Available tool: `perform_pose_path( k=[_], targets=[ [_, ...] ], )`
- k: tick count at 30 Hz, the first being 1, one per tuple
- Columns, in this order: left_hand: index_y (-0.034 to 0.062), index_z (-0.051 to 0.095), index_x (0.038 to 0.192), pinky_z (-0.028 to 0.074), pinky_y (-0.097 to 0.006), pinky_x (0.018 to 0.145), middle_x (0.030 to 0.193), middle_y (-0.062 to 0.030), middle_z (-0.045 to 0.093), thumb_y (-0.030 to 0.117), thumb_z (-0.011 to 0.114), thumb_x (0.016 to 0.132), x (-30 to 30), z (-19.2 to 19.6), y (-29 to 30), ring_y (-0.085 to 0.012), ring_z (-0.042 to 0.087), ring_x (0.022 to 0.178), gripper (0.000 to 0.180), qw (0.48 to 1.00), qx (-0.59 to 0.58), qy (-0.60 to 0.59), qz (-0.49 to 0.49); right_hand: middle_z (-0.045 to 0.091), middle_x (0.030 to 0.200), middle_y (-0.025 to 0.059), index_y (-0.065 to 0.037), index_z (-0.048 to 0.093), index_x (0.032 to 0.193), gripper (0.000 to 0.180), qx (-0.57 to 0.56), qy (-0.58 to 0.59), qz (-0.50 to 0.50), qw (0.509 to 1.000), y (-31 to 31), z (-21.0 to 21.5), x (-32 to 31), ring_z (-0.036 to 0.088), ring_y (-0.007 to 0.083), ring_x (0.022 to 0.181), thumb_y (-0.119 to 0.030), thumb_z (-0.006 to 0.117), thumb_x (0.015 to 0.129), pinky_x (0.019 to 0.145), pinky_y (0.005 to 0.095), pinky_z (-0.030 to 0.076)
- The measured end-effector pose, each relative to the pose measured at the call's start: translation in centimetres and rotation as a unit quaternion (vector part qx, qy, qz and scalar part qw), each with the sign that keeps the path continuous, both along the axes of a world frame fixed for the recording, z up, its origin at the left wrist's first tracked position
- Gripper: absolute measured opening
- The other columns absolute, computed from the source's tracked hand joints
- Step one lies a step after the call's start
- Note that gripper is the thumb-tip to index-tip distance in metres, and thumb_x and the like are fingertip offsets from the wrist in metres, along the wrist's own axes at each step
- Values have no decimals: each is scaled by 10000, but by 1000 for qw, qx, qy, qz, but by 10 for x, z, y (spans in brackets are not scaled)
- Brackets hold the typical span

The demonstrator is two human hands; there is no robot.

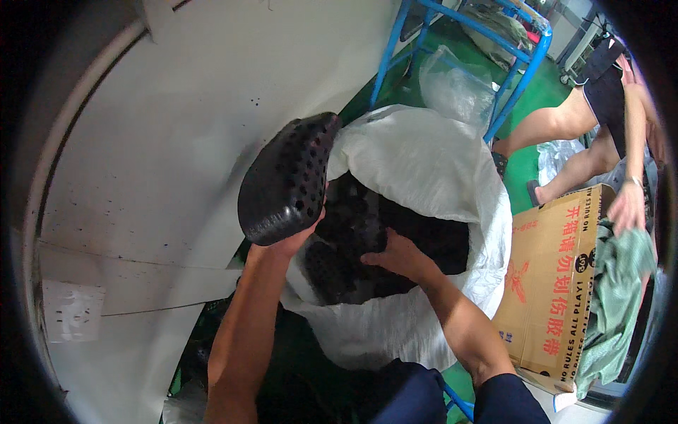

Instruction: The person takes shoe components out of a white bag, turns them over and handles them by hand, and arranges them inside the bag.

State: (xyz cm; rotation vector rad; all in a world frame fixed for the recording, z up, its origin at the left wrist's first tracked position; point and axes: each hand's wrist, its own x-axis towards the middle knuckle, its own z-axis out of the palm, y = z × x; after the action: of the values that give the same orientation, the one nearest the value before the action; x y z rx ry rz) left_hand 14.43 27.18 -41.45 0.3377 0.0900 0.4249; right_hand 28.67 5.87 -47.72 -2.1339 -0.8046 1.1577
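Observation:
My left hand (291, 242) grips a black clog (282, 180) dotted with holes and lifts it above the left rim of a white woven sack (417, 145). Its fingers are partly hidden behind the clog. Inside the sack lie more dark pieces, among them a perforated black clog (328, 272); their outlines blur together in the shadow. Over these, within the sack's mouth, is my right hand (404, 256), its thumb and a finger apart and nothing seen between them. Whether it touches the pieces below is unclear.
A pale wall (162, 177) runs along the left. Right of the sack stands a cardboard box (540, 283) with green woven cloth (618, 297) beside it. Behind are a blue metal frame (519, 85) and a clear plastic bag (455, 88). Another person (600, 106) reaches toward the cloth.

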Motion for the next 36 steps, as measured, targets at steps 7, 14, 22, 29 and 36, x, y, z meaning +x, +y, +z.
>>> perform_pose_path(
  k=[7, 14, 22, 29, 36],
  targets=[
    [31, 606, 1216, 564, -335, 678, 1056, -194, 658, 345, 632, 908, -22, -3, 21, -277, 636, 833, 441, 996, -2, 85, -19, 695, 840, 220, 65, 695, 866, 617, -139, -58, 108, 983, 42, -32, -10, 699, 345, 829, -539, 742, 749, 755, 418, 553],
    [30, 618, 1187, 582, -352, 724, 1047, -191, 668, 323, 589, 940, -24, -12, 23, -277, 662, 872, 385, 983, 106, 137, 59, 652, 1183, 244, 11, 675, 1124, 665, -170, -200, 244, 934, 48, -9, -21, 628, 392, 1117, -598, 580, 875, 950, 493, 491],
    [54, 627, 1186, 583, -379, 777, 1108, -159, 675, 328, 561, 960, -25, -21, 30, -283, 668, 927, 362, 985, 57, 156, 52, 646, 1210, 236, -3, 686, 1131, 727, -126, -182, -85, 971, 120, -28, 0, 613, 401, 1151, -663, 540, 862, 964, 473, 487],
    [42, 615, 1215, 582, -383, 818, 1106, -147, 675, 339, 576, 952, -23, -16, 26, -291, 664, 955, 398, 987, 46, 137, 70, 662, 1046, 131, -4, 660, 1101, 468, 1, 107, -153, 982, 103, -31, 28, 639, 284, 930, -362, 717, 805, 762, 409, 543],
    [31, 627, 1196, 581, -385, 773, 1083, -185, 668, 335, 631, 910, -26, -27, 31, -303, 662, 917, 417, 993, 79, 83, 13, 651, 981, 264, -74, 598, 1278, 598, 139, -140, 105, 975, 87, -21, 16, 664, 371, 897, -308, 769, 755, 814, 469, 536]
  ],
)
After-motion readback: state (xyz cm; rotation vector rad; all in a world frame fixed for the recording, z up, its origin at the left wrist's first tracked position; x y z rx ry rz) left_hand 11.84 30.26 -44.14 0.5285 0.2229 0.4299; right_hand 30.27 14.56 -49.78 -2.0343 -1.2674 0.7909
